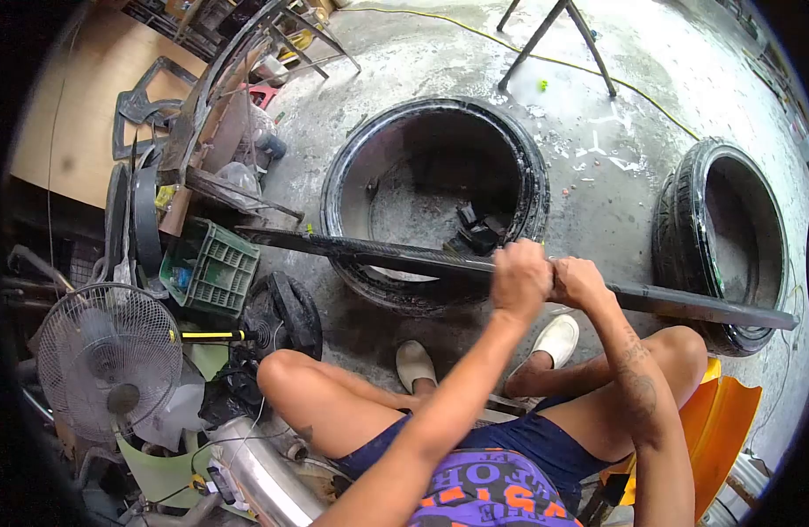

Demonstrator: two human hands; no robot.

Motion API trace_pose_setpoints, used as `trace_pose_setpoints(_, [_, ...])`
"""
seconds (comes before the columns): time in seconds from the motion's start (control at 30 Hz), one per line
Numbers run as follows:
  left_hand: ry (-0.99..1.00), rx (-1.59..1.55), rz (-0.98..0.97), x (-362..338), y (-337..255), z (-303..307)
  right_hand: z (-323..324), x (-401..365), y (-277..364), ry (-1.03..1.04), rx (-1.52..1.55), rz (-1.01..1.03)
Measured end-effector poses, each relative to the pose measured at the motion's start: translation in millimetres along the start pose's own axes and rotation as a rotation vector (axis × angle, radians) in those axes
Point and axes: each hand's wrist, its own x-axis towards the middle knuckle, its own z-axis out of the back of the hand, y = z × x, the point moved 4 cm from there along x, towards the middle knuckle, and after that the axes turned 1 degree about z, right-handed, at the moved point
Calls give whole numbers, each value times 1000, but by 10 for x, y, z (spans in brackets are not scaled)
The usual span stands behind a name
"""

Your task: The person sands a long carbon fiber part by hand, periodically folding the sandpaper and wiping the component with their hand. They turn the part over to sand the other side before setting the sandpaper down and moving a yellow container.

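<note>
A long, narrow black panel (387,256) with a woven-looking sheen lies slanted across the view, from upper left to lower right. My left hand (522,279), slightly blurred, is closed over its middle; anything small inside the fist is hidden. Close beside it, my right hand (580,283) is wrapped round the same panel, knuckles up. Beneath the panel stands a large black tyre (339,167) lying flat, with dark scraps (475,233) inside its hollow. The panel's right end passes over a second group of tyres (677,220).
At the left are a standing fan (110,360), a green plastic crate (224,268) and a cluttered rack (216,140). An orange curved panel (729,430) is beside my right leg. A yellow cable (475,31) crosses the concrete floor near the trestle legs (536,44).
</note>
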Motion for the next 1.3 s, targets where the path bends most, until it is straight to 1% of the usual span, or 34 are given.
trace_pose_setpoints(0.03, [-47,-95,-14,10,-44,-1,2,45,-19,66,-9,-45])
trace_pose_setpoints(0.1, [21,-15,10,2,367,84,29,-4,10,51,-28,-30])
trace_pose_setpoints(0.13, [-67,-76,39,32,700,272,70,4,39,45,-6,-13])
trace_pose_setpoints(0.17, [-127,-90,202,21,1165,321,100,3,64,37,19,7])
trace_pose_setpoints(0.2, [-185,-25,299,1,1630,445,115,-17,83,24,22,-1])
trace_pose_setpoints(0.23, [-185,128,350,-59,2060,520,116,-28,85,20,23,9])
trace_pose_setpoints(0.3, [-122,22,485,-52,2139,527,90,-2,59,0,22,-7])
trace_pose_setpoints(0.33, [-134,49,311,-14,1836,447,129,0,102,18,18,-27])
trace_pose_setpoints(0.37, [-138,76,132,33,1340,274,156,-1,124,22,7,-29])
trace_pose_setpoints(0.4, [-42,-32,99,71,860,205,173,-16,137,30,1,-39])
trace_pose_setpoints(0.43, [-126,-77,58,69,467,123,150,-17,109,43,3,-34])
trace_pose_setpoints(0.53, [-143,-126,33,96,786,187,162,-20,124,58,-18,-31])
trace_pose_setpoints(0.57, [-150,-148,94,121,1229,348,186,-23,131,51,-7,-36])
trace_pose_setpoints(0.6, [-173,-94,188,99,1793,447,197,-19,141,41,6,-42])
trace_pose_setpoints(0.63, [-170,-36,354,96,2299,669,186,-17,154,38,9,-39])
trace_pose_setpoints(0.67, [-165,166,349,116,2708,849,177,-11,155,45,-4,-56])
trace_pose_setpoints(0.7, [-273,278,246,123,2912,925,182,-7,155,53,-17,-79])
trace_pose_setpoints(0.77, [-232,92,371,111,2694,748,201,5,176,74,-24,-96])
trace_pose_setpoints(0.8, [-177,-103,349,60,2388,433,185,-2,142,39,-7,-84])
trace_pose_setpoints(0.83, [-179,-55,202,100,1698,472,171,-7,140,12,12,-75])
trace_pose_setpoints(0.87, [-170,-87,128,83,1217,371,218,-20,178,43,16,-112])
trace_pose_setpoints(0.9, [-101,-90,47,73,886,273,210,-33,186,51,17,-121])
trace_pose_setpoints(0.93, [-83,-177,42,77,873,284,206,-28,171,60,34,-132])
trace_pose_setpoints(0.97, [-75,-130,34,87,1061,332,208,-13,163,69,47,-137])
trace_pose_setpoints(1.0, [-65,-83,30,68,1408,401,221,-10,165,60,52,-128])
trace_pose_setpoints(1.03, [-145,-4,133,55,1871,536,225,-6,174,68,50,-128])
trace_pose_setpoints(1.07, [-183,-79,305,61,2350,746,233,-5,200,65,45,-135])
trace_pose_setpoints(1.1, [-234,72,296,28,2775,890,233,-15,209,62,40,-139])
trace_pose_setpoints(1.13, [-232,70,293,39,2776,864,212,-20,199,62,41,-143])
trace_pose_setpoints(1.2, [-359,205,221,38,2679,847,191,-14,183,27,7,-106])
trace_pose_setpoints(1.23, [-127,-110,461,9,2299,660,187,-26,172,-13,35,-75])
trace_pose_setpoints(1.27, [-81,-82,293,9,1747,498,176,-16,149,-20,21,-76])
trace_pose_setpoints(1.3, [-63,-129,239,2,1229,289,147,-24,132,-21,11,-81])
